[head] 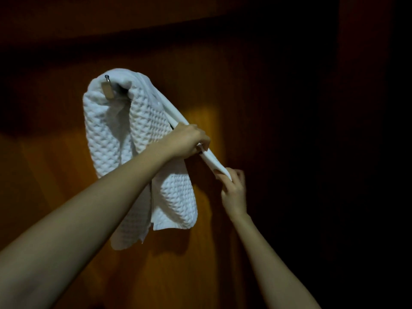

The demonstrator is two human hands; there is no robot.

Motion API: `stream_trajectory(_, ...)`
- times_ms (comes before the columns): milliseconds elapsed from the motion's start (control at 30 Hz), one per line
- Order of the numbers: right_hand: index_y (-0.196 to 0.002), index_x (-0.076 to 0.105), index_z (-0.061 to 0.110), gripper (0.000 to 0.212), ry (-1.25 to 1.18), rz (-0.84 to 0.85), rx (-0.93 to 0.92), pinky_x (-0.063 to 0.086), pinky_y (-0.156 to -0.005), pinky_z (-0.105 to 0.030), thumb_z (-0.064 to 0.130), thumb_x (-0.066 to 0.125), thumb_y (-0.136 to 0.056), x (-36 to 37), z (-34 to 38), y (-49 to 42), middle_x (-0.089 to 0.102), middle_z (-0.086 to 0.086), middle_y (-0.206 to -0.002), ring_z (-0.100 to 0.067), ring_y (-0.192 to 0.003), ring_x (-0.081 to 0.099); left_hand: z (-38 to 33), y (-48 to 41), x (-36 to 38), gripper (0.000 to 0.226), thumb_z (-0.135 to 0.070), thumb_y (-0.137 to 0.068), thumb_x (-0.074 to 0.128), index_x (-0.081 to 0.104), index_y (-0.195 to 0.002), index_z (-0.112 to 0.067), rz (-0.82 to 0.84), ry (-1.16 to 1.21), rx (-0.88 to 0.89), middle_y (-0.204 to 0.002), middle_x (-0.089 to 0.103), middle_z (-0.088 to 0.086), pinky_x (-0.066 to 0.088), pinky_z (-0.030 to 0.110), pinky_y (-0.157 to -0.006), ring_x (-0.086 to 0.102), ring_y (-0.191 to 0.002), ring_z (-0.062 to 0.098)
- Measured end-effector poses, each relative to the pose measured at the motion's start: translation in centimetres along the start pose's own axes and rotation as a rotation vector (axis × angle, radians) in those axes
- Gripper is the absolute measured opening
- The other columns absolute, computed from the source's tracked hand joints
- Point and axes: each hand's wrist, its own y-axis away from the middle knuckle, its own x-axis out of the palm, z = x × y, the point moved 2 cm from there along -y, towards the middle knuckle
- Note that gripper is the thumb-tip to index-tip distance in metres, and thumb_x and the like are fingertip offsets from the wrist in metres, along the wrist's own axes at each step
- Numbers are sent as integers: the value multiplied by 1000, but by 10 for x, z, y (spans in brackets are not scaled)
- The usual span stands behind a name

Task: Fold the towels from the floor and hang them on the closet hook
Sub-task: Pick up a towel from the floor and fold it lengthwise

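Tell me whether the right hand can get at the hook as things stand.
Probably not straight away. The right hand pinches the end of a taut edge of the towel, and the left hand, gripping that same edge, sits between it and the hook. The hook's tip itself pokes out uncovered.

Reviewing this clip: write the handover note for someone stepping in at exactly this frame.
Left hand: grips the smooth white strip that runs down from the hook.
Right hand: pinches the strip's lower end.
Waffle towel: draped over the closet hook on the wooden panel, with uneven folds.
Done: towel hung.
Left: probably straighten the strip and let go. I cannot tell if the strip is a second towel. No other towels in view.
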Motion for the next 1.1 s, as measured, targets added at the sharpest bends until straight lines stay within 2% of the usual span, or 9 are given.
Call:
stream_trajectory(200, -100, 73, 5, 51, 91, 283, 29, 52, -80, -47, -21, 66, -57, 31, 11, 22, 66, -14, -108, -40, -93, 60, 5, 14, 23, 18, -17, -88, 59, 65, -100, -28, 179, -172, -5, -107, 63, -8, 27, 31, -72, 52, -105, 17)
stream_trajectory(333, -109, 73, 12, 41, -56, 459, 146, 38, -107, -44, -12, 56, -80, 41, 22, 50, 48, -13, -138, -32, -130, 42, 8, 27, 26, 24, -16, -91, 57, 68, -107, -31, 276, -190, -58, -108, 66, -5, 31, 34, -77, 54, -105, 18)
stream_trajectory(433, -113, 68, 7, 40, -231, 305, 290, 34, -110, -37, -12, 51, -82, 25, 38, 58, 40, -14, -145, -28, -135, 39, 5, 40, 26, 22, -26, -94, 54, 67, -111, -30, 334, -243, -62, -106, 66, 1, 36, 37, -83, 55, -103, 22)
stream_trajectory(567, -143, 43, 12, 57, -407, 365, 453, 35, -110, -34, -6, 46, -89, 16, 65, 29, 43, -8, -147, -21, -136, 40, -11, 52, 19, 25, -28, -96, 47, 63, -115, -25, 145, -197, -24, -112, 61, 0, 41, 36, -79, 52, -106, 22)
stream_trajectory(667, -136, 51, 8, 39, -337, 500, 382, 38, -97, -21, 6, 47, -97, 8, 84, 19, 56, -11, -136, -23, -126, 50, -28, 65, 13, 29, -28, -97, 46, 60, -122, -22, 5, -136, -10, -119, 59, 0, 40, 35, -80, 49, -111, 22)
stream_trajectory(733, -123, 60, 5, 28, -300, 399, 359, 37, -79, -9, 9, 49, -97, -11, 95, 18, 64, -14, -120, -18, -108, 56, -40, 79, 8, 31, -28, -96, 46, 59, -124, -21, -53, -88, -3, -121, 59, 1, 42, 35, -85, 48, -115, 22)
stream_trajectory(800, -125, 60, 3, 33, -247, 356, 324, 32, -78, 0, 2, 51, -93, -36, 103, 21, 65, -16, -120, -16, -106, 53, -55, 97, 3, 33, -30, -95, 46, 59, -125, -22, -103, -28, -10, -124, 59, 0, 42, 35, -90, 48, -119, 20)
stream_trajectory(933, -148, 37, 11, 50, 16, 647, 337, 30, -112, -32, 15, 47, -99, -80, 116, 38, 43, -16, -147, -30, -135, 39, -85, 140, -14, 36, -29, -95, 48, 60, -126, -18, -151, 95, -62, -123, 62, 3, 42, 35, -92, 52, -116, 21)
stream_trajectory(1100, -153, 25, 14, 57, 251, 768, 317, 29, -114, -46, 20, 47, -100, -148, 155, 75, 34, -17, -150, -34, -139, 31, -123, 203, -28, 36, -26, -93, 54, 60, -127, -16, -187, 143, -156, -122, 62, 5, 43, 38, -88, 54, -114, 25)
